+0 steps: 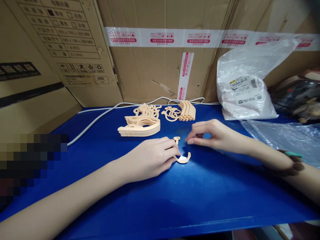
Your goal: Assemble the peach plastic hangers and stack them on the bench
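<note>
My left hand (pixel 157 156) rests low over the blue table, its fingers closed on a beige plastic hook (pixel 185 160). The hook's curved end points toward me and its small round end (pixel 176 138) sticks out beyond the fingers; the middle is partly covered. Just right of it hovers my right hand (pixel 207 135), thumb and fingertips drawn together in a pinch. Whatever those tips hold, if anything, is too small to make out. Behind my left hand lies a stack of curved beige hanger arms (pixel 140 131).
Farther back are more beige hooks (pixel 147 109), loose hook pieces (pixel 171 115) and another stack of arms (pixel 187 110). A white cable (pixel 97 121) runs behind them. Cardboard boxes (pixel 155 73) wall the back and left. A white plastic bag (pixel 246 93) and clear plastic (pixel 280 136) lie right.
</note>
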{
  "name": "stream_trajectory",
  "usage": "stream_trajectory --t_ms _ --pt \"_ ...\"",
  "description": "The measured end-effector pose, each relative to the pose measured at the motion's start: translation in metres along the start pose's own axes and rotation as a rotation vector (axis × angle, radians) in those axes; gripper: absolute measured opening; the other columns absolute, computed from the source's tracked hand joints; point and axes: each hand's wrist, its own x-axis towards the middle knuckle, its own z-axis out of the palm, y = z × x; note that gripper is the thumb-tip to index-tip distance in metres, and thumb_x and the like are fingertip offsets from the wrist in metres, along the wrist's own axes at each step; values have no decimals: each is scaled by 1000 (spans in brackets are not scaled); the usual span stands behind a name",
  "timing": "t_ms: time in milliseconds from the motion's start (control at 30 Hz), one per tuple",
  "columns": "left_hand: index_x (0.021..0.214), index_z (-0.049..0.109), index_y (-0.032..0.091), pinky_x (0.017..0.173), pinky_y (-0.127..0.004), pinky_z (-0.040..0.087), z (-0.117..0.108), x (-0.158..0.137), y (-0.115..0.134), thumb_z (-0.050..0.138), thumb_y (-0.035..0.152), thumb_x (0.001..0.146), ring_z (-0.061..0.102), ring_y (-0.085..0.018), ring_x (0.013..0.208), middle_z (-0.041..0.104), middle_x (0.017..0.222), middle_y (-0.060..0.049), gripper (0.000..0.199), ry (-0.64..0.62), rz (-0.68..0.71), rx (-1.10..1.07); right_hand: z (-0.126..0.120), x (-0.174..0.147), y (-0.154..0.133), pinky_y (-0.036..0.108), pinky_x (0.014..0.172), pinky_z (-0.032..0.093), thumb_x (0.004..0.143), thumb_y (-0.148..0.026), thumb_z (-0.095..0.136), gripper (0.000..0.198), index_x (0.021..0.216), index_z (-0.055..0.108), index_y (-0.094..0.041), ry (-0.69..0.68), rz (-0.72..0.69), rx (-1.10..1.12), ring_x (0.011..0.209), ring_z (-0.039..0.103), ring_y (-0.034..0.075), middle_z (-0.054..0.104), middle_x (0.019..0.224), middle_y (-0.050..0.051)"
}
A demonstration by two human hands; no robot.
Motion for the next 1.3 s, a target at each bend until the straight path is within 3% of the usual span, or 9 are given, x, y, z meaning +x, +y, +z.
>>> stream_trajectory --t_ms 133,233,333,433,500,833,1033,1167,1300 --pt "106 65 15 86 -32 50 -1 0 0 44 20 96 62 -19 97 66 107 -6 23 -5 -2 -11 -8 0 18 28 65 43 92 -42 52 30 91 70 -18 188 127 -125 73 62 16 70 83 3" --pt "106 65 14 86 -32 50 -1 0 1 44 20 97 62 -19 98 66 107 -6 24 -5 -3 -15 -12 0 35 30 63 45 92 -44 51 31 100 68 -20 262 191 -190 70 61 18 69 81 3" --pt "106 65 14 86 -33 50 -1 0 1 45 19 96 61 -20 99 66 108 -7 23 -7 3 -6 -12 0 52 36 74 50 91 -42 51 35 114 63 -18 312 162 -343 86 64 23 68 99 9" --pt "106 65 13 86 -33 50 -1 0 1 45 18 95 62 -21 98 66 108 -7 23 -5 13 -1 -8 1 64 45 96 46 93 -37 49 40 126 55 -16 305 93 -497 114 57 29 60 125 14" --pt "106 65 13 85 -33 50 -1 0 2 45 18 95 62 -20 97 66 107 -7 23 0 14 -4 -5 1 68 48 102 42 93 -35 47 44 133 49 -17 284 84 -545 121 53 30 57 131 15" --pt "107 64 13 85 -34 51 1 -1 1 44 18 96 62 -21 99 66 108 -7 24 3 17 2 -2 2 80 52 101 43 92 -35 43 52 140 40 -14 268 217 -562 126 51 34 51 140 17" --pt "106 64 14 86 -34 50 1 -1 0 43 20 96 62 -21 99 66 109 -7 24 -6 14 5 -2 1 83 56 98 43 93 -32 40 57 145 28 -13 233 327 -518 125 52 33 62 129 14" --pt "107 64 14 86 -33 50 0 0 0 43 19 96 62 -21 99 66 109 -8 24 -7 19 8 -2 1 81 54 96 45 92 -30 41 55 144 30 -16 260 331 -553 119 56 33 67 121 11" --pt "107 63 15 87 -32 50 1 -1 0 43 20 96 61 -20 100 66 110 -8 24 -15 8 9 0 1 81 54 91 47 92 -31 42 52 141 37 -14 268 316 -631 115 58 35 62 126 16"
